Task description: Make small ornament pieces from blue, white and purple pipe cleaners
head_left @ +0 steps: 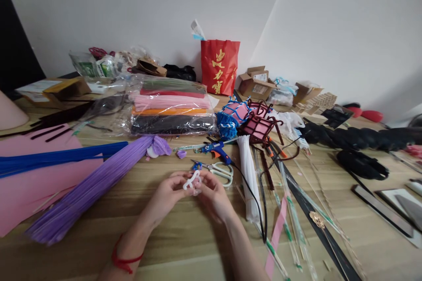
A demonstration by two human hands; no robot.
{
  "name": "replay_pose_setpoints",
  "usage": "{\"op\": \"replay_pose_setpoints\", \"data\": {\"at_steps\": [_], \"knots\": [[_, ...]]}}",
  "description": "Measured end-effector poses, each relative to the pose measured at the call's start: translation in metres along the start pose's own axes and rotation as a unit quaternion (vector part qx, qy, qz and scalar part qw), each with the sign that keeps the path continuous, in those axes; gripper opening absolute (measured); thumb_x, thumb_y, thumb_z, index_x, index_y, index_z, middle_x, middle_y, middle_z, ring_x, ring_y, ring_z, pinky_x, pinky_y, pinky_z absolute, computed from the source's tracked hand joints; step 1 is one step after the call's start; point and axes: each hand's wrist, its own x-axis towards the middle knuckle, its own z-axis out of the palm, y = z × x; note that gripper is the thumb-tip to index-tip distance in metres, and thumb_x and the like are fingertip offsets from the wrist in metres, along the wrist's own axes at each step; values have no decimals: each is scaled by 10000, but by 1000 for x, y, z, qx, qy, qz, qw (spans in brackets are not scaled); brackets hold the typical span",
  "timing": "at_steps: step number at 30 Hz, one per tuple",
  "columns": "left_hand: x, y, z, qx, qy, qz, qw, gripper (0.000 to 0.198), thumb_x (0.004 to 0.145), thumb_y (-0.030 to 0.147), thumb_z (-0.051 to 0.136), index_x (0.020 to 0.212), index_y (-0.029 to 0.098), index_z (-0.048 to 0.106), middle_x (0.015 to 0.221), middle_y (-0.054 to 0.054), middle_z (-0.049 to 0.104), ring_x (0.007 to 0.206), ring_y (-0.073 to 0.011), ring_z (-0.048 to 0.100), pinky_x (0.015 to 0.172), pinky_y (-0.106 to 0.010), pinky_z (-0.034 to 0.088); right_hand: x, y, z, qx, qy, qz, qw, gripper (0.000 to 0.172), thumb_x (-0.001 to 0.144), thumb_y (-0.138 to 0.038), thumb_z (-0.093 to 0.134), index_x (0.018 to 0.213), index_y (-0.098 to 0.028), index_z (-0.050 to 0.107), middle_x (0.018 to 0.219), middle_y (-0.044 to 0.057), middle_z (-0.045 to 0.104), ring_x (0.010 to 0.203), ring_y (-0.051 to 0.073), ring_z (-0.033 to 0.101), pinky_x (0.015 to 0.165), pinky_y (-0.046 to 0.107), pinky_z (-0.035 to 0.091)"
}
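My left hand (pixel 170 193) and my right hand (pixel 212 194) meet over the middle of the wooden table (pixel 171 246). Both pinch a short, bent white pipe cleaner (pixel 192 181) between their fingertips. A red string is tied round my left wrist. Just beyond my hands lie white-handled scissors (pixel 220 171) and a blue glue gun (pixel 217 150) with a black cord. A thick bundle of purple pipe cleaners (pixel 95 186) lies to the left, and a bundle of white ones (pixel 248 175) to the right.
Pink sheets (pixel 36 184) and blue pipe cleaners (pixel 49 158) lie far left. Bagged coloured pipe cleaners (pixel 169 105), a red gift bag (pixel 219 66) and small boxes stand at the back. Wire-framed pink lanterns (pixel 255 123), thin sticks, black hair pieces (pixel 359 138) and flat bars fill the right.
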Motion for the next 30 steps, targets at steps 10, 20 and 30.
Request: {"op": "replay_pose_setpoints", "data": {"at_steps": [10, 20, 30], "knots": [[-3, -4, -4, -94, -37, -14, 995, 167, 630, 141, 730, 621, 154, 565, 999, -26, 616, 957, -193, 567, 873, -292, 418, -4, -15, 8, -6, -34, 41, 999, 370, 598, -194, 791, 948, -198, 671, 1012, 59, 682, 921, 189, 624, 838, 309, 458], [-4, 0, 0, -121, -44, -50, 990, 351, 607, 151, 770, 874, 183, 545, 919, -34, 684, 837, -155, 608, 785, -276, 456, 2, -3, 0, -8, -28, 32, 999, 385, 579, -154, 784, 943, -202, 670, 860, 19, 667, 745, 130, 607, 716, 241, 461], [-6, 4, -1, -124, -68, -53, 988, 376, 603, 140, 761, 919, 171, 561, 923, -40, 656, 824, -162, 595, 744, -274, 463, 0, -5, 1, -39, -31, 34, 998, 409, 578, -165, 782, 949, -215, 617, 783, -18, 624, 686, 117, 583, 655, 224, 452]]}}
